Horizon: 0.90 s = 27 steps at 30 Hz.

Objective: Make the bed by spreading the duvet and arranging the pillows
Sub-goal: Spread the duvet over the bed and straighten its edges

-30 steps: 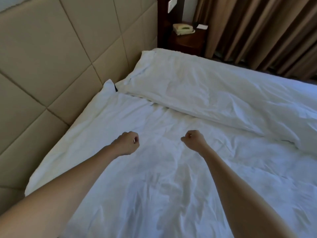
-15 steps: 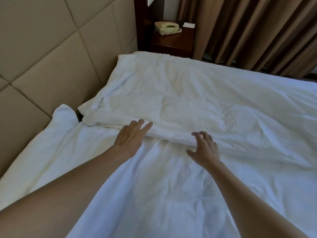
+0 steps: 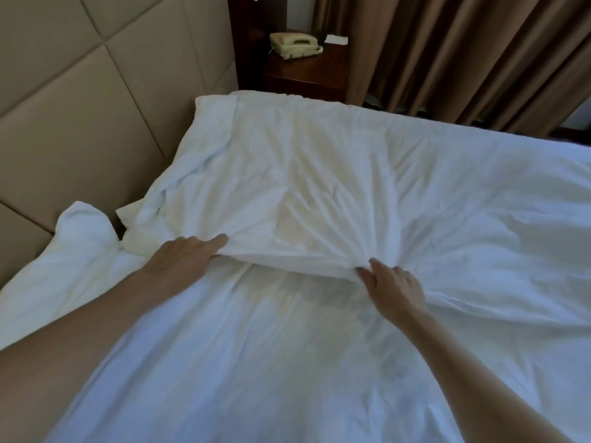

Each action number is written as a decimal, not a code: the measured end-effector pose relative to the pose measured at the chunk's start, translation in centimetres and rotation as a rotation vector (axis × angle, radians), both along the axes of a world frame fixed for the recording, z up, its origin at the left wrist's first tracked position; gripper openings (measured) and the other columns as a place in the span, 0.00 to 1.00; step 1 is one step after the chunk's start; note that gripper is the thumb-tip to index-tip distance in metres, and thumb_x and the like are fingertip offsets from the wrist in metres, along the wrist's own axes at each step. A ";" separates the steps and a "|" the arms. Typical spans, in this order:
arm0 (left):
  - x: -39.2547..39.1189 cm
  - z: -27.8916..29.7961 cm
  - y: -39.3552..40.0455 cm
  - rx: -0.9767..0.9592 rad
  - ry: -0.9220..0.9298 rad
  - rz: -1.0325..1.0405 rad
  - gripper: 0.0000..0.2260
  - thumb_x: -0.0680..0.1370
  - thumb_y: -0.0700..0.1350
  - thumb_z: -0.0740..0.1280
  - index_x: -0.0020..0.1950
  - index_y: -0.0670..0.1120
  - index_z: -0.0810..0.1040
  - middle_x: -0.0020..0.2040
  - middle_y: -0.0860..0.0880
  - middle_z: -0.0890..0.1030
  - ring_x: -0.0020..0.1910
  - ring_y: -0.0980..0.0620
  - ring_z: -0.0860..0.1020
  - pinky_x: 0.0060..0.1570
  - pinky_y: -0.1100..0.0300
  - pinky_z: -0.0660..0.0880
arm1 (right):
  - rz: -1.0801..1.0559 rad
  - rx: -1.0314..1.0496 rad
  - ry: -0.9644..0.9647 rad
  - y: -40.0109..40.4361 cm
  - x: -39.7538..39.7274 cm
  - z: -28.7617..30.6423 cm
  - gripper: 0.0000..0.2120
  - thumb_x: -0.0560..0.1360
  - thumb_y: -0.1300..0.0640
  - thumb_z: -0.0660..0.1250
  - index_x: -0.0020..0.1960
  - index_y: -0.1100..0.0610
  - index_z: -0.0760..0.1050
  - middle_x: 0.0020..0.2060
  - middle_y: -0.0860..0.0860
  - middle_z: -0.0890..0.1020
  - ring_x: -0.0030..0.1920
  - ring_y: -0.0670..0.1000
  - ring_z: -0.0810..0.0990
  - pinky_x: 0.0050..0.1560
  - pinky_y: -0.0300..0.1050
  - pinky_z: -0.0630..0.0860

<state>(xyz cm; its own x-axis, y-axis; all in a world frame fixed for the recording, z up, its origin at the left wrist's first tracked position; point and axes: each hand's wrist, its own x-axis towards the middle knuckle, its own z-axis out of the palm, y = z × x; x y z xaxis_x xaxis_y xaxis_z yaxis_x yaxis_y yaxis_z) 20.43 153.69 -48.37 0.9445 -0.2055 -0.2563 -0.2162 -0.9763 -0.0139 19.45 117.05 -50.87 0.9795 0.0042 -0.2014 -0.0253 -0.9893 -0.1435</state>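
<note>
My left hand [image 3: 184, 259] and right hand [image 3: 395, 287] both grip the near folded edge of the white duvet [image 3: 303, 187], fingers curled round the cloth and lifting it off the sheet [image 3: 271, 362]. Beyond the duvet, a nightstand [image 3: 307, 70] carries 1 telephone [image 3: 294, 44].

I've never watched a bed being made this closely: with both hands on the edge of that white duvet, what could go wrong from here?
1. Both hands, left hand and right hand, grip the duvet close together on one edge, so a pull may bunch the cloth, already creased, rather than spread it.
2. The duvet's corner by the headboard lies crumpled and might stay folded.
3. A wide fling could perhaps reach the telephone on the nightstand.
</note>
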 end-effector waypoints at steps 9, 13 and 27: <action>-17.2 8.8 1.0 -0.184 -0.667 -0.175 0.14 0.67 0.33 0.60 0.43 0.42 0.84 0.34 0.44 0.82 0.30 0.42 0.80 0.34 0.52 0.71 | 0.021 0.018 0.259 -1.2 -13.3 11.2 0.35 0.62 0.19 0.55 0.39 0.50 0.77 0.45 0.52 0.85 0.53 0.56 0.82 0.48 0.47 0.74; -23.0 2.4 2.1 0.052 -0.180 0.102 0.18 0.63 0.40 0.76 0.50 0.50 0.79 0.43 0.47 0.77 0.44 0.42 0.78 0.44 0.51 0.67 | 0.332 0.013 0.622 1.8 -18.8 7.8 0.25 0.71 0.28 0.61 0.48 0.50 0.74 0.44 0.48 0.80 0.52 0.54 0.79 0.45 0.45 0.70; -46.5 10.0 9.6 -0.455 0.309 1.021 0.33 0.70 0.73 0.61 0.63 0.49 0.73 0.60 0.51 0.80 0.59 0.45 0.78 0.58 0.53 0.74 | -0.151 0.959 1.027 19.9 -43.2 8.2 0.15 0.74 0.41 0.69 0.56 0.47 0.74 0.53 0.52 0.81 0.47 0.48 0.81 0.44 0.44 0.81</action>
<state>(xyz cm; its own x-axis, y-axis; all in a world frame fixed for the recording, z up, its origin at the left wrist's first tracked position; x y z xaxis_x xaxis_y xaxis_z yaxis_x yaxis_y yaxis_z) -26.04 163.26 -38.35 0.6338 0.4839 -0.6034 0.7425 -0.5991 0.2994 -23.71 136.94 -42.64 0.4036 0.4547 -0.7939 -0.6240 -0.4978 -0.6023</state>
